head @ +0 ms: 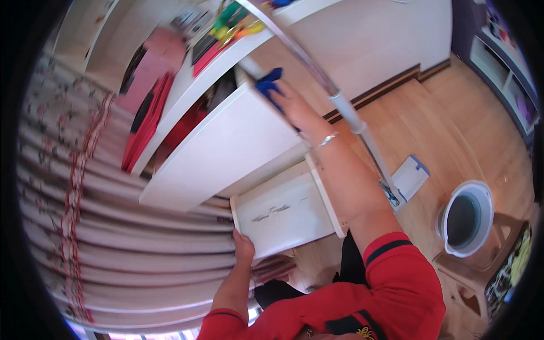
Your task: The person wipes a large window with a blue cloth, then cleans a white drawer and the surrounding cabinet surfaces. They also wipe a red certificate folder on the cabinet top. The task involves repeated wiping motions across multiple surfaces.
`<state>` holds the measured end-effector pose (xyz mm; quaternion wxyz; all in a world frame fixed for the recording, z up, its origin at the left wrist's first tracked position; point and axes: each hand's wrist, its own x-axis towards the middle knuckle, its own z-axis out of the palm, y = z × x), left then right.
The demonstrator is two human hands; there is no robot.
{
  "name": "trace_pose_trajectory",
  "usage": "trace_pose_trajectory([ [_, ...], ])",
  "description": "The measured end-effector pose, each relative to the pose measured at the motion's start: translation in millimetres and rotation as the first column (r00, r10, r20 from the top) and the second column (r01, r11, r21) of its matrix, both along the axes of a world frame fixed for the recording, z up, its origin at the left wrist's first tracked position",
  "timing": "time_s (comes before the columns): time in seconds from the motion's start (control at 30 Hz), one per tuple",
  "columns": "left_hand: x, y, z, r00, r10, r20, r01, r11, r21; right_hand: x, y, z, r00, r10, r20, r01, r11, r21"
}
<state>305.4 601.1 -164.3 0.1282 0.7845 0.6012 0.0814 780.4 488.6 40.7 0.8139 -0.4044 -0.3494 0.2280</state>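
My right hand [293, 108] presses a dark blue cloth [268, 89] against the edge of a white drawer front [225, 144], fingers bent over the cloth. My left hand [243, 246] holds the near left corner of a white panel [284, 208], which has a raised rim and dark marks on its face. That panel lies below the drawer front, in front of my body. The open drawer holds red and dark items [191, 123], partly hidden by its front.
A mop pole [335, 93] leans over the desk [250, 49], its flat head [410, 176] on the wooden floor. A bucket of water [465, 219] stands on a brown stool [471, 263] at the right. Striped curtains [148, 246] hang at the left, beside a pink chair [148, 68].
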Motion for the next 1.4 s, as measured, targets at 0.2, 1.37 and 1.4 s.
trace_pose_trajectory([
  [0.2, 11, -9, 9, 0.997, 0.078, 0.023, -0.077, 0.997, -0.023, -10, -19, -48, 0.922, -0.341, 0.182, 0.38, 0.884, -0.273],
  [1.37, 65, -52, 301, 0.747, -0.483, 0.457, 0.243, 0.838, 0.489, -139, -33, 70, 0.597, -0.686, -0.416, 0.548, 0.727, -0.414],
  [1.4, 75, -42, 328, 0.746, -0.546, 0.382, 0.25, 0.761, 0.599, -138, -37, 73, 0.6, -0.676, -0.427, 0.509, 0.735, -0.448],
])
